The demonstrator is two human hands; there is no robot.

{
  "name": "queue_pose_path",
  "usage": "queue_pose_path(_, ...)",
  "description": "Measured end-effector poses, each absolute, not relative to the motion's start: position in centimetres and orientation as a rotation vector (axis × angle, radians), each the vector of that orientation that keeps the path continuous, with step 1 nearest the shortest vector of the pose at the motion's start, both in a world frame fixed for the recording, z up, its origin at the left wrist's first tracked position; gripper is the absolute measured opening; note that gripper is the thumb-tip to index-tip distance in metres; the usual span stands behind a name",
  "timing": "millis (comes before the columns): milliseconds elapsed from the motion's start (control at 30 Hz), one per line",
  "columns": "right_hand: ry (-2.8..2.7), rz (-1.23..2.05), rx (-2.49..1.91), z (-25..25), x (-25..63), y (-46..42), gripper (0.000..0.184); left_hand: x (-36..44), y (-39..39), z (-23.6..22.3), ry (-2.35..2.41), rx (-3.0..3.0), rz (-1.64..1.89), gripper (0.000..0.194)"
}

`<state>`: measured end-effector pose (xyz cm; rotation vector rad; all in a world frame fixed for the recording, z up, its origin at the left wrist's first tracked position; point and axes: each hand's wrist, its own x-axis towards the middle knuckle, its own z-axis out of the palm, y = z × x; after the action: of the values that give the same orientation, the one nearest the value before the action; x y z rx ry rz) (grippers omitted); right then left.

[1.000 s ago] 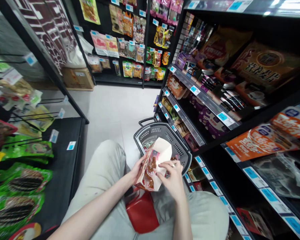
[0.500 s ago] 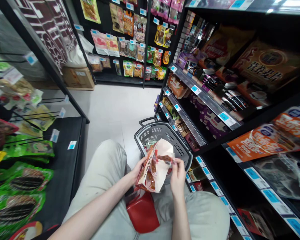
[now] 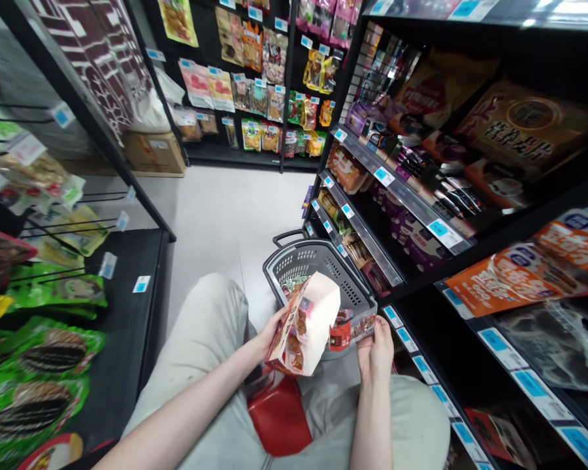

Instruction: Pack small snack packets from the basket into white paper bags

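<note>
My left hand point(image 3: 269, 334) is closed around the near left side of an open cardboard box point(image 3: 318, 320), tilted so that its pale inside faces up. Several small snack packets point(image 3: 295, 349) lie inside the box. With the fingertips of my right hand point(image 3: 378, 343) I pinch the end of a clear-and-red snack packet point(image 3: 360, 331), out to the right of the box. Beneath both is a grey shopping basket point(image 3: 353, 274) with perforated walls; green and red packets show in it, partly hidden by the box.
A red stool seat point(image 3: 280, 418) shows between my knees. Shelves with orange bags point(image 3: 514, 277) and price tags rise close on the right. Green snack bags point(image 3: 53, 352) hang on the left. A cardboard carton point(image 3: 154, 153) stands farther back on the pale floor point(image 3: 210, 209).
My right hand has drawn a snack packet away from the box opening, rightward and slightly down, over the basket's right rim. My left hand and the box have stayed in place.
</note>
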<state>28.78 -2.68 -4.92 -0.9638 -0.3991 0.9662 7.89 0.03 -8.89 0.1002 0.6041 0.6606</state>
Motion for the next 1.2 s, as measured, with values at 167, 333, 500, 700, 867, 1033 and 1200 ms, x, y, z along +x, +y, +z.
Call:
queue_pose_path(167, -0.336, 1.065, -1.053, -5.6, 28.9, -2.6, 0.021, 7.9, 0.0, -9.0, 0.618, 0.106, 0.664, 0.047)
queue_pose_path(333, -0.28, 1.194, -1.068, -6.4, 29.6, -2.8, 0.02, 7.8, 0.0, -9.1, 0.596, 0.111, 0.649, 0.048)
queue_pose_path(500, -0.298, 1.363, -0.996, -6.2, 29.8, -3.0, 0.024, 7.9, 0.0, -8.8, 0.602, 0.098, 0.659, 0.046)
queue_pose_path(700, -0.306, 1.382, -0.961, -5.3, 29.1, -3.0, 0.021, 7.9, 0.0, -8.5, 0.588, 0.083, 0.681, 0.044)
queue_pose_path(867, -0.357, 1.424, -0.976, -4.9, 28.9, -3.2, 0.026, 7.9, 0.0, -8.9, 0.576, 0.107, 0.67, 0.048)
queue_pose_path(1033, -0.355, 1.419, -0.959, -4.5, 28.9, -3.3, 0.03, 7.8, 0.1, -9.3, 0.587, 0.093, 0.682, 0.047)
queue_pose_path(1200, -0.395, 1.319, -0.965, -4.5, 28.8, -3.4, 0.031, 7.7, 0.2, -9.7, 0.577, 0.103, 0.658, 0.049)
